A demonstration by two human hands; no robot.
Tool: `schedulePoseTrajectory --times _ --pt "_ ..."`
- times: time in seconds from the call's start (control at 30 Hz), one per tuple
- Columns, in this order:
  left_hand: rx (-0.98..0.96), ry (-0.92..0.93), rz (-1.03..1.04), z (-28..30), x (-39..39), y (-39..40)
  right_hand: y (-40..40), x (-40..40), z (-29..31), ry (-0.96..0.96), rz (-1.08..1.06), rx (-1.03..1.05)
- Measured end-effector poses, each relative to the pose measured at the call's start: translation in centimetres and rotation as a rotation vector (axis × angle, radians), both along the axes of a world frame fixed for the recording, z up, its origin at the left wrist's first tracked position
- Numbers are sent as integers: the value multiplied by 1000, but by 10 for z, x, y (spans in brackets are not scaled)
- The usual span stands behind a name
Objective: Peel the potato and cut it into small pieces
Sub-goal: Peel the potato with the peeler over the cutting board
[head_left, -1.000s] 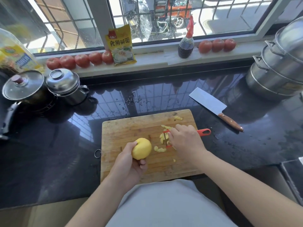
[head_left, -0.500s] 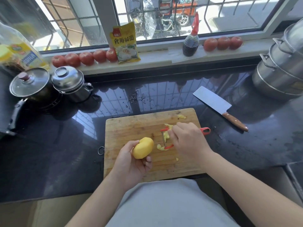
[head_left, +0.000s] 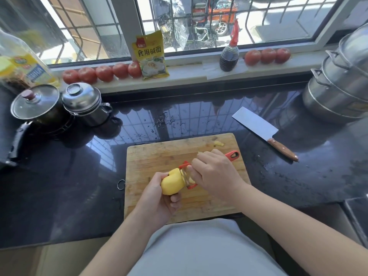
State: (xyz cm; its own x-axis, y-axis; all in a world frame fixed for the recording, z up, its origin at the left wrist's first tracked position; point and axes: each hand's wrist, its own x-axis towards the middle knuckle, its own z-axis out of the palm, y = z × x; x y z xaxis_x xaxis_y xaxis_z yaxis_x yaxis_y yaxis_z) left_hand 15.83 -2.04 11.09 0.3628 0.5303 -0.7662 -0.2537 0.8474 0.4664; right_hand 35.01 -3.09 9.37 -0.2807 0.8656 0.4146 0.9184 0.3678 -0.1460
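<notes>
A yellow, mostly peeled potato [head_left: 171, 182] is held in my left hand [head_left: 157, 198], fingers curled under it, just above the wooden cutting board [head_left: 159, 156]. My right hand [head_left: 215, 172] grips a red peeler [head_left: 188, 176]; its blade lies against the potato's right side and its looped handle end pokes out behind my knuckles. A scrap of peel [head_left: 219, 143] lies near the board's far edge. A cleaver [head_left: 262, 130] with a wooden handle rests on the counter to the right of the board.
The black glossy counter [head_left: 69, 186] holds a lidded black pot [head_left: 35, 105] and a steel pot [head_left: 85, 105] at the left and stacked steel steamers [head_left: 338, 86] at the right. Tomatoes [head_left: 103, 72], a yellow packet [head_left: 152, 54] and a sauce bottle [head_left: 230, 54] line the windowsill.
My right hand has brought the peeler leftwards from over the peelings onto the potato. My left hand has lifted the potato slightly towards it.
</notes>
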Motion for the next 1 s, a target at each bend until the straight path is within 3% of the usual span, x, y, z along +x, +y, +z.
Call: schedulePoseTrajectory --times 0.27,0.57,0.63,0.73,0.8,0.9,1.0 --pt "-64 -56 17 -1 -7 -4 6 46 -42 -331 -429 -491" --pt "-145 -145 60 -7 -12 -3 -5 49 -36 -201 -511 -731" --pt "-142 -140 52 -8 -12 -3 -7 45 -36 -96 -523 -694" --pt "-124 -164 41 -7 -12 -3 -16 36 -30 275 -571 -441" --pt "-128 -166 30 -6 -12 -2 -20 33 -25 236 -532 -339" --pt "-165 -125 21 -7 -11 -2 -21 30 -31 6 -484 -598" --pt "-152 -37 15 -9 -8 -2 -22 23 -17 92 -372 -375"
